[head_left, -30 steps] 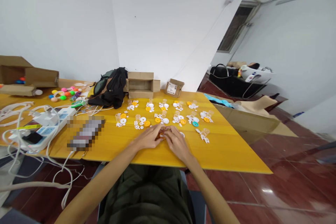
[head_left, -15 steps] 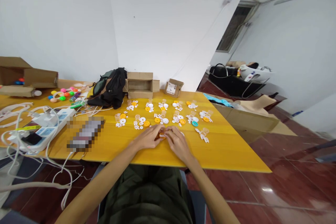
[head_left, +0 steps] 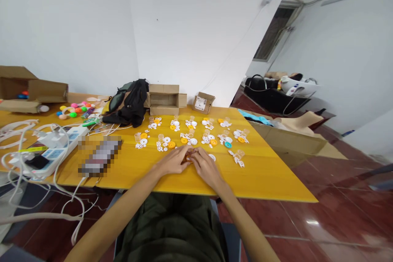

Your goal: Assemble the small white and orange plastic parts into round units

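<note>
From my seat at the far end of the feed, I have at the left edge an open cardboard box (head_left: pixel 49 92) on the yellow bench (head_left: pixel 123 180), with bright balls (head_left: pixel 73 114) lying just right of it; nearer me sits a white power strip (head_left: pixel 66 147), tangled in white cables (head_left: pixel 23 163) and carrying several plugs; right of that lies a dark, flat slab, masked by blocky pixels, so I cannot make out its face; behind it slumps a black bag (head_left: pixel 135 100), touching or nearly touching a second open box (head_left: pixel 165 109), and a smaller box (head_left: pixel 201 103) stands a little further right against the wall; in front of these, small heaps of parts spread in loose rows, with clear cups (head_left: pixel 161 138), orange wheels (head_left: pixel 172 145) and white wheels (head_left: pixel 193 141) among them.

My left hand (head_left: pixel 175 161) is low over the bench, fingers curled in and nearly closed on a small orange piece (head_left: pixel 188 158), which sits between both hands and is mostly hidden; my right hand (head_left: pixel 207 166) meets it from the other side, fingers bent, fingertips closed on the same piece; just beyond the right knuckles lies a white disc (head_left: pixel 212 157); further right are a teal wheel (head_left: pixel 227 145) and white cut-outs (head_left: pixel 238 161); past the bench, a black tub (head_left: pixel 260 94) stands on the red floor (head_left: pixel 294 221).
</note>
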`<action>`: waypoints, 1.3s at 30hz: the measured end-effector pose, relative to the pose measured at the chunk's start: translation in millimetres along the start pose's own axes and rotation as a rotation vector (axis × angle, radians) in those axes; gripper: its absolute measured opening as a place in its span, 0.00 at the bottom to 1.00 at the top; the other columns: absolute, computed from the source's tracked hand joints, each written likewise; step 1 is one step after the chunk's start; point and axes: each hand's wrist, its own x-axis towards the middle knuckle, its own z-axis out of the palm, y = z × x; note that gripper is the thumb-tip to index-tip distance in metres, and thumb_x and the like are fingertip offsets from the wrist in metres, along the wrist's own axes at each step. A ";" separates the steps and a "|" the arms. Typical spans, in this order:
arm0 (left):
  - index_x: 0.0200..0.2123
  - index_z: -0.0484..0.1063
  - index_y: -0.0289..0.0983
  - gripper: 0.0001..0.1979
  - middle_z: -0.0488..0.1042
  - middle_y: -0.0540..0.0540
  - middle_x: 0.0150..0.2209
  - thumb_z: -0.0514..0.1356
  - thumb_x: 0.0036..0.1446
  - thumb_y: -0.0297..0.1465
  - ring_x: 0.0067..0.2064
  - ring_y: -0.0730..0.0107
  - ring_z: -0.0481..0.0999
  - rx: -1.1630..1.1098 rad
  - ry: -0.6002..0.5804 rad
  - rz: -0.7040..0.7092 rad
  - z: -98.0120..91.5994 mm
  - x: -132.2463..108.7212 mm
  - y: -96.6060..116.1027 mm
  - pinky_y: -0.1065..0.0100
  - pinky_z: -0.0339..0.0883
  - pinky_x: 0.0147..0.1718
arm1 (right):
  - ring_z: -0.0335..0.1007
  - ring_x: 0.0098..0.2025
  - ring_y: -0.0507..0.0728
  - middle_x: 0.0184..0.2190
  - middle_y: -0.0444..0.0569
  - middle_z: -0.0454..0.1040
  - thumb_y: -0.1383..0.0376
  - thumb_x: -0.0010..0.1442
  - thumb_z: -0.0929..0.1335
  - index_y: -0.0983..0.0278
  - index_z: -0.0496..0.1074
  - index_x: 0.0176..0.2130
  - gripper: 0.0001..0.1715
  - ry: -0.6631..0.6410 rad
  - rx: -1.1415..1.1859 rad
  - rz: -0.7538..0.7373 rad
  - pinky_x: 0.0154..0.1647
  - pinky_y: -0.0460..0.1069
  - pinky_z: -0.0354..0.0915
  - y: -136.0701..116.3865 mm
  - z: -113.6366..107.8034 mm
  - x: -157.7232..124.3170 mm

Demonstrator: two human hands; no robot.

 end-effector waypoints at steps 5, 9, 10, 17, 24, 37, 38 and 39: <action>0.49 0.60 0.42 0.17 0.74 0.43 0.47 0.57 0.57 0.25 0.48 0.57 0.76 0.014 -0.004 0.005 -0.3 0.2 0.4 0.60 0.69 0.47 | 0.74 0.43 0.59 0.41 0.51 0.74 0.70 0.67 0.62 0.59 0.74 0.38 0.13 0.004 0.001 -0.004 0.44 0.53 0.72 -0.5 0.4 -0.1; 0.49 0.60 0.42 0.17 0.75 0.43 0.47 0.57 0.57 0.24 0.49 0.57 0.75 0.019 -0.002 0.006 0.6 -0.3 -0.6 0.59 0.69 0.47 | 0.74 0.42 0.59 0.41 0.51 0.74 0.69 0.68 0.61 0.58 0.74 0.39 0.13 -0.001 0.005 0.014 0.43 0.53 0.72 -0.1 1.3 -0.5; 0.50 0.61 0.42 0.17 0.75 0.43 0.47 0.57 0.57 0.24 0.49 0.56 0.75 0.021 -0.001 0.006 0.7 -0.4 -0.7 0.59 0.69 0.47 | 0.74 0.42 0.59 0.41 0.51 0.74 0.69 0.68 0.61 0.58 0.74 0.39 0.13 -0.004 0.009 0.017 0.43 0.52 0.72 -0.1 1.1 -0.6; 0.52 0.61 0.42 0.17 0.74 0.42 0.51 0.57 0.59 0.27 0.53 0.56 0.75 0.013 0.003 0.001 -0.7 -0.4 2.0 0.58 0.69 0.51 | 0.74 0.43 0.59 0.40 0.50 0.74 0.68 0.68 0.60 0.58 0.74 0.38 0.14 0.086 0.072 0.071 0.42 0.52 0.71 -0.2 -2.4 -3.6; 0.53 0.62 0.43 0.18 0.75 0.44 0.48 0.57 0.59 0.26 0.50 0.58 0.75 0.034 -0.007 -0.014 -0.7 -1.1 2.7 0.59 0.68 0.51 | 0.74 0.41 0.59 0.38 0.50 0.74 0.63 0.69 0.60 0.57 0.73 0.37 0.14 0.244 0.125 0.134 0.43 0.52 0.71 5.7 -9.3 -17.1; 0.47 0.66 0.42 0.12 0.75 0.44 0.46 0.57 0.60 0.28 0.49 0.58 0.75 0.064 0.031 0.005 -1.1 -0.6 3.6 0.59 0.68 0.50 | 0.72 0.47 0.63 0.43 0.54 0.75 0.59 0.68 0.61 0.59 0.74 0.44 0.14 0.324 -0.092 0.253 0.50 0.59 0.70 43.6 -24.7 -45.5; 0.46 0.66 0.42 0.11 0.75 0.45 0.46 0.57 0.60 0.28 0.49 0.58 0.75 0.064 0.029 0.012 -1.5 -0.5 3.9 0.60 0.68 0.50 | 0.72 0.48 0.64 0.44 0.55 0.75 0.59 0.68 0.61 0.59 0.74 0.45 0.14 0.308 -0.093 0.256 0.50 0.60 0.70 44.3 -24.2 -45.8; 0.45 0.66 0.42 0.09 0.75 0.45 0.45 0.57 0.60 0.29 0.48 0.58 0.75 0.066 0.026 0.018 -1.8 -0.4 4.1 0.60 0.68 0.50 | 0.72 0.48 0.64 0.45 0.55 0.76 0.58 0.68 0.61 0.59 0.73 0.45 0.15 0.287 -0.095 0.253 0.51 0.60 0.70 44.5 -23.8 -45.9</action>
